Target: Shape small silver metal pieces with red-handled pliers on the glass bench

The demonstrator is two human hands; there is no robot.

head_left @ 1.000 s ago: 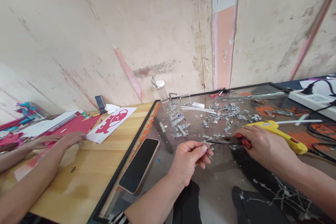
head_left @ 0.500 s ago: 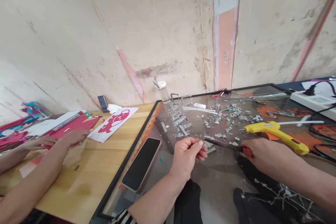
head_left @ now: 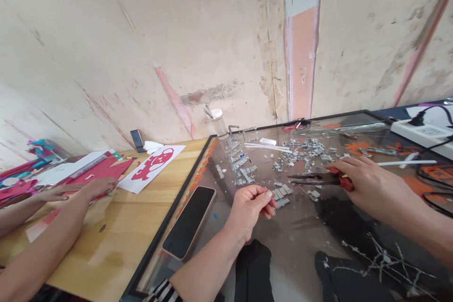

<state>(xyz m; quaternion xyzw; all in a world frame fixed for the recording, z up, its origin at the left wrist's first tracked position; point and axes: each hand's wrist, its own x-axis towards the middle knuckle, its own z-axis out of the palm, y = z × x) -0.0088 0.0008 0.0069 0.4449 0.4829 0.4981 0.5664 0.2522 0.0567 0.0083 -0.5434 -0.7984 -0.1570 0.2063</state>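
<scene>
My right hand (head_left: 366, 184) is wrapped round the handles of red-handled pliers (head_left: 313, 178). The long dark jaws point left over the glass tabletop and stand slightly apart, with nothing between them that I can see. My left hand (head_left: 250, 207) is closed in a pinch, thumb against forefinger. Whatever lies between those fingertips is too small to name. Just beyond the left fingertips are flat silver metal pieces (head_left: 282, 192) lying side by side. A larger scatter of small grey metal bits (head_left: 314, 149) spreads farther back.
A phone (head_left: 189, 222) lies left of my left arm. Behind stand a clear lidded bottle (head_left: 218, 125) and small metal frames (head_left: 240, 146). White sticks (head_left: 267, 147) lie near them. A power strip (head_left: 421, 132) is at right. A co-worker's hands (head_left: 101, 188) rest on red sheets at left.
The pliers have drawn back from my left fingertips, up and to the right, and their jaws have parted. My right hand now covers the yellow glue gun. My left hand barely moved.
</scene>
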